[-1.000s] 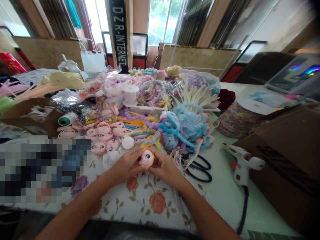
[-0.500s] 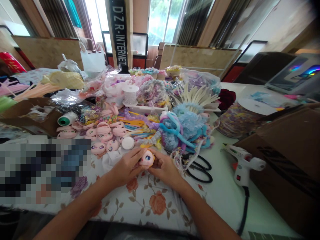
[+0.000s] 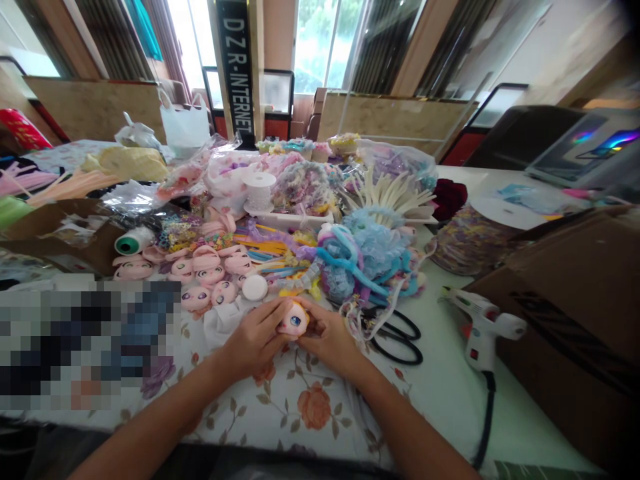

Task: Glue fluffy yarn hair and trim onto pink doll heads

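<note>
left hand (image 3: 256, 333) and right hand (image 3: 329, 335) are gripping doll head (image 3: 288, 325), fingers curling round sides; pale pink, showing blue eye (image 3: 296, 321), yellow top edge.

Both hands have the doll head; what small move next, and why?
Probably ease the left hand back slightly while the right hand steadies the doll head: only one eye shows, and the left hand hides part of the head.
</note>
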`<state>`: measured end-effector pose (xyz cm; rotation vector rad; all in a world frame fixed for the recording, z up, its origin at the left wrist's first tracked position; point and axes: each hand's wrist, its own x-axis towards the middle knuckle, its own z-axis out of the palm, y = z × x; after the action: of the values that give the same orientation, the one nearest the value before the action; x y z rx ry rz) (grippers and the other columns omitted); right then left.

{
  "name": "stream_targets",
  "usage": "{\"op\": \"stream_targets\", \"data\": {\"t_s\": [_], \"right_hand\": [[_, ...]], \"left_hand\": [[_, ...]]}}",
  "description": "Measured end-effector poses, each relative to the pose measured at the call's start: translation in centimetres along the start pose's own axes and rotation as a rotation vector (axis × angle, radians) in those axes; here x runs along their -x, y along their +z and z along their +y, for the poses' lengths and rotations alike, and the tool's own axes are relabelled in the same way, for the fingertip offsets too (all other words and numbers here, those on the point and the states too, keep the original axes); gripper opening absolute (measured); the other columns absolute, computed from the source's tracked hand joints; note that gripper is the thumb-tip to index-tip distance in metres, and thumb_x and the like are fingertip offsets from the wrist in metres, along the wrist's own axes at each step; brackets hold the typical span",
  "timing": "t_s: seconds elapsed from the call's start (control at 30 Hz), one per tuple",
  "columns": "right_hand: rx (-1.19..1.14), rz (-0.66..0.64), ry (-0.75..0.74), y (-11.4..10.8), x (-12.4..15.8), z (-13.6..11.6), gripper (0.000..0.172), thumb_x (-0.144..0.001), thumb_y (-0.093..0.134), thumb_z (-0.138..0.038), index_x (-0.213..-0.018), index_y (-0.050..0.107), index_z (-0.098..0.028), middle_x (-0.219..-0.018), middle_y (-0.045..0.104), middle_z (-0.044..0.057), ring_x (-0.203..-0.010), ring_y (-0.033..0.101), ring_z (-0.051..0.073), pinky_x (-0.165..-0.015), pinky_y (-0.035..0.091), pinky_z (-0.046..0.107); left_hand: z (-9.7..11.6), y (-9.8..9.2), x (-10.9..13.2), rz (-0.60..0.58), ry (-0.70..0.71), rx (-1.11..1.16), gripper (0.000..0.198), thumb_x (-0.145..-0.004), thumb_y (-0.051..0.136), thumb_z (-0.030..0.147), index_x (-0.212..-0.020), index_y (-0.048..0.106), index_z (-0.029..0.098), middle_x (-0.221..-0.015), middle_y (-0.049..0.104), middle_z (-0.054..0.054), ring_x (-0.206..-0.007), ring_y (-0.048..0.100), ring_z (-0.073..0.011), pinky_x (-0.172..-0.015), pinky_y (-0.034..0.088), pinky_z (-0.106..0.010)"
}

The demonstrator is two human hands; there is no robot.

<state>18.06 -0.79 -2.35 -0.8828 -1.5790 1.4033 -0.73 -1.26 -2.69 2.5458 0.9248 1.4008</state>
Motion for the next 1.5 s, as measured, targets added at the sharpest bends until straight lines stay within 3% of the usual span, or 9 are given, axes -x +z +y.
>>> {"op": "stream_targets", "data": {"t_s": [0.33,0.47,0.63,0.87,0.93,1.03,1.23,1.33,1.5], "right_hand": [[0.035,0.011,-0.028,0.1,-0.1,0.4,0.06,-0.071,0.069,-0.012,-0.128,0.056,-0.021,-0.103,0.069,0.006,-0.087,0.069,0.021,-0.084,0.056,0.036],[-0.045,0.054,-0.005,0.2,-0.4,0.2,0.057,-0.069,0.073,-0.016,-0.124,0.056,-0.02,-0.11,0.068,0.008,-0.094,0.068,0.022,-0.084,0.056,0.035],[-0.163,0.087,-0.001,0.1,-0.8,0.5,0.058,-0.068,0.078,-0.024,-0.122,0.056,-0.023,-0.114,0.066,0.008,-0.097,0.067,0.022,-0.084,0.056,0.034],[-0.18,0.033,-0.063,-0.1,-0.8,1.0,0.061,-0.069,0.079,-0.024,-0.126,0.055,-0.025,-0.124,0.061,0.008,-0.107,0.064,0.023,-0.088,0.054,0.034],[-0.063,0.023,-0.103,-0.4,-0.7,1.0,0.063,-0.071,0.077,-0.024,-0.129,0.053,-0.025,-0.126,0.06,0.009,-0.109,0.063,0.024,-0.087,0.055,0.035],[0.297,0.067,-0.222,-1.0,-0.6,0.5,0.063,-0.072,0.076,-0.024,-0.131,0.053,-0.023,-0.128,0.057,0.012,-0.114,0.058,0.027,-0.091,0.053,0.039],[0.753,0.093,-0.441,-1.3,-0.2,0.3,0.061,-0.077,0.068,-0.022,-0.135,0.049,-0.02,-0.125,0.058,0.016,-0.115,0.058,0.028,-0.097,0.05,0.043],[0.886,0.103,-0.541,-1.3,0.0,0.8,0.065,-0.078,0.065,-0.024,-0.139,0.042,-0.018,-0.125,0.059,0.019,-0.111,0.061,0.031,-0.092,0.053,0.046],[0.898,0.116,-0.597,-1.2,0.2,1.0,0.069,-0.076,0.066,-0.025,-0.14,0.039,-0.019,-0.119,0.063,0.017,-0.107,0.064,0.03,-0.088,0.055,0.044]], "left_hand": [[-0.1,0.2,0.1,0.011,-0.023,0.02,0.053,-0.084,0.061,0.019,-0.135,0.048,0.014,-0.122,0.063,-0.019,-0.113,0.061,-0.0266,-0.095,0.053,-0.04],[-0.4,0.1,-0.4,-0.063,-0.135,0.037,0.053,-0.082,0.065,0.028,-0.132,0.051,0.015,-0.122,0.063,-0.018,-0.114,0.06,-0.0268,-0.096,0.052,-0.041],[-0.6,-0.3,-1.0,-0.097,-0.261,0.086,0.067,-0.076,0.07,0.035,-0.137,0.045,0.019,-0.128,0.061,-0.015,-0.118,0.058,-0.0286,-0.099,0.048,-0.045],[-0.4,-1.0,-1.1,-0.072,-0.167,0.038,0.057,-0.075,0.066,0.019,-0.13,0.051,0.015,-0.122,0.064,-0.015,-0.112,0.062,-0.0257,-0.096,0.052,-0.039],[-0.6,-1.0,-1.0,-0.045,-0.097,0.003,0.059,-0.075,0.065,0.017,-0.131,0.05,0.015,-0.121,0.064,-0.015,-0.112,0.062,-0.0251,-0.095,0.052,-0.037],[-0.9,-1.0,-0.7,-0.025,-0.011,-0.052,0.063,-0.074,0.065,0.014,-0.134,0.046,0.016,-0.12,0.064,-0.016,-0.112,0.062,-0.025,-0.096,0.052,-0.038],[-1.3,-0.7,-0.3,-0.069,0.032,-0.066,0.067,-0.075,0.062,0.011,-0.139,0.041,0.016,-0.124,0.061,-0.018,-0.115,0.059,-0.0274,-0.095,0.052,-0.042],[-1.2,-0.8,-0.3,-0.09,0.044,-0.053,0.069,-0.073,0.061,0.008,-0.139,0.04,0.016,-0.122,0.061,-0.018,-0.115,0.06,-0.0279,-0.094,0.053,-0.043],[-0.8,-0.9,-0.6,-0.082,0.053,-0.005,0.068,-0.073,0.062,0.01,-0.138,0.042,0.017,-0.119,0.063,-0.017,-0.111,0.061,-0.027,-0.091,0.054,-0.042]]}}
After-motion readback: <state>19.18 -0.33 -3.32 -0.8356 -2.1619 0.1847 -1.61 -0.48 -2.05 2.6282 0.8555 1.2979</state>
